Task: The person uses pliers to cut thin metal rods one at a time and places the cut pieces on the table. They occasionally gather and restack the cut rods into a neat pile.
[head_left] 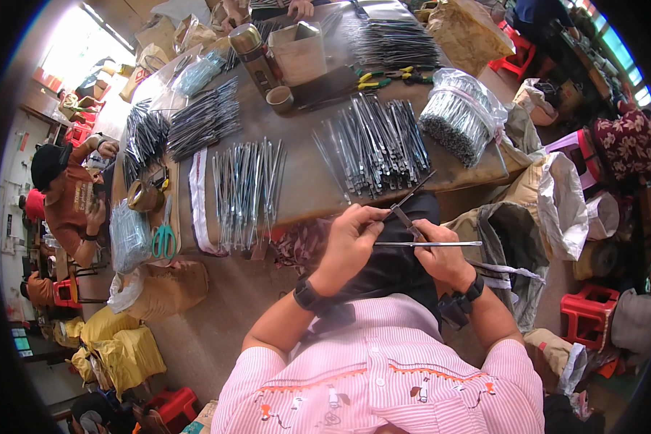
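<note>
Above my lap, close to the table's front edge, both hands are closed. My left hand (349, 244) pinches a thin dark strip (417, 186) that slants up to the right. In my right hand (443, 254) is a slim shiny metal rod (452, 244), lying level and reaching left toward my left hand. A short flat grey metal piece (403, 217) sits between the two hands; which fingers grip it is hard to tell. Just beyond lies a thick row of similar metal rods (383, 148). Another, looser row of rods (247, 192) lies to its left.
The table (307, 195) also bears a plastic-wrapped rod bundle (456, 119), pliers (375, 81), a thermos (247, 45), a clear bin (296, 61), teal-handled scissors (164, 240) and a tape roll (145, 195). Open sacks (513, 242) stand to the right. Other people sit left and across.
</note>
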`<action>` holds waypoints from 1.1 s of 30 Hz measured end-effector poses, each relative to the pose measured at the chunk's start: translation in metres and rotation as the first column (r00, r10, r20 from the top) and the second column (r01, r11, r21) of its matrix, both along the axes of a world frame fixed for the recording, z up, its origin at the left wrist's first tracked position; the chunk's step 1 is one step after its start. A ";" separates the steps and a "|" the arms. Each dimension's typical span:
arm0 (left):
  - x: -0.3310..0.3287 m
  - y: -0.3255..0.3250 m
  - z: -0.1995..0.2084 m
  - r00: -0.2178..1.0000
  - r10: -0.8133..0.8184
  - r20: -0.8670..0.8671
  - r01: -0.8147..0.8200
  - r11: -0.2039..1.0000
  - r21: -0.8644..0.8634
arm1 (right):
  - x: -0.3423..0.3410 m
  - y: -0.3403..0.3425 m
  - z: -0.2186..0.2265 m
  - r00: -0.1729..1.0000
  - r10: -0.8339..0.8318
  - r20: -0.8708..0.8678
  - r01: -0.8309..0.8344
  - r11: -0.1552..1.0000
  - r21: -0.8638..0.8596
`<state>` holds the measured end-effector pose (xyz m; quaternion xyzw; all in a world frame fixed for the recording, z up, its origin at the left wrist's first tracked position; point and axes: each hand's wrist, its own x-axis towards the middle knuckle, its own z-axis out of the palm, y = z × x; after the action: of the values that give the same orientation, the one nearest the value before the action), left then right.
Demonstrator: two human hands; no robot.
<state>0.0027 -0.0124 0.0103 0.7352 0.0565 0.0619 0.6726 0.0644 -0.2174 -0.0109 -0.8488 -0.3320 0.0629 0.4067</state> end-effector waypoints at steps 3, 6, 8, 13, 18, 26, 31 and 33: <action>-0.001 0.000 0.003 1.000 -0.006 -0.018 0.005 1.000 -0.009 | 0.001 -0.001 0.000 1.000 -0.015 -0.020 0.014 0.999 -0.043; -0.003 0.004 0.010 0.989 -0.016 -0.149 0.002 0.996 -0.091 | 0.002 0.000 -0.002 0.999 -0.020 -0.029 0.018 0.997 -0.070; -0.006 0.008 0.016 0.995 0.003 -0.097 0.000 0.999 0.034 | 0.002 0.005 -0.003 0.998 -0.041 -0.043 0.035 0.991 -0.128; -0.019 0.028 0.023 0.991 0.027 0.132 -0.085 0.885 0.458 | 0.004 0.020 0.002 0.991 -0.057 -0.121 0.047 0.995 -0.087; -0.020 0.053 -0.003 0.971 0.185 0.150 -0.232 0.870 0.435 | 0.005 0.041 -0.002 0.984 0.029 -0.176 -0.035 0.999 -0.032; -0.022 0.180 -0.066 0.852 0.524 -0.016 -0.420 0.700 0.578 | 0.009 0.027 -0.018 0.913 -0.034 -0.408 0.058 0.997 0.048; -0.023 0.169 -0.047 0.833 0.544 -0.106 -0.267 0.561 0.784 | 0.004 0.014 -0.016 0.837 -0.008 -0.546 0.134 0.972 0.192; -0.016 0.145 -0.038 0.855 0.513 0.073 -0.349 0.466 0.813 | 0.005 0.008 -0.014 0.761 -0.001 -0.648 0.206 0.949 0.240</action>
<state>-0.0132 0.1331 -0.0274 0.9203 0.2676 0.1813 0.2204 0.0693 -0.2090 -0.0246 -0.7223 -0.1310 0.2751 0.6208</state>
